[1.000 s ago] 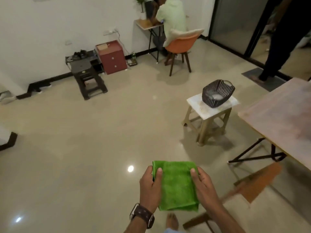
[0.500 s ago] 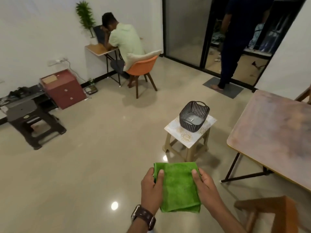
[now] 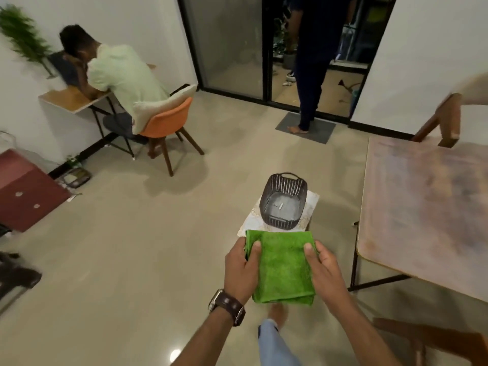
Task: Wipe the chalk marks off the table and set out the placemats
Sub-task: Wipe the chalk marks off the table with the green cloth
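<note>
A folded green cloth [image 3: 283,265] is held flat in front of me, low in the middle of the view. My left hand [image 3: 241,268] grips its left edge with the thumb on top, and my right hand [image 3: 323,268] grips its right edge the same way. The wooden table [image 3: 427,207] with faint smeared marks on its top stands to the right, apart from the cloth. No placemats are in view.
A dark slatted basket [image 3: 285,200] holding a small piece of chalk sits on a patterned stool [image 3: 311,207] just beyond the cloth. A wooden chair [image 3: 443,120] stands behind the table. One person sits at a wall desk [image 3: 68,100] far left; another stands at the glass door [image 3: 309,62].
My view has swung right and moved closer to the stool and table. Both hands keep the same hold on the green cloth.
</note>
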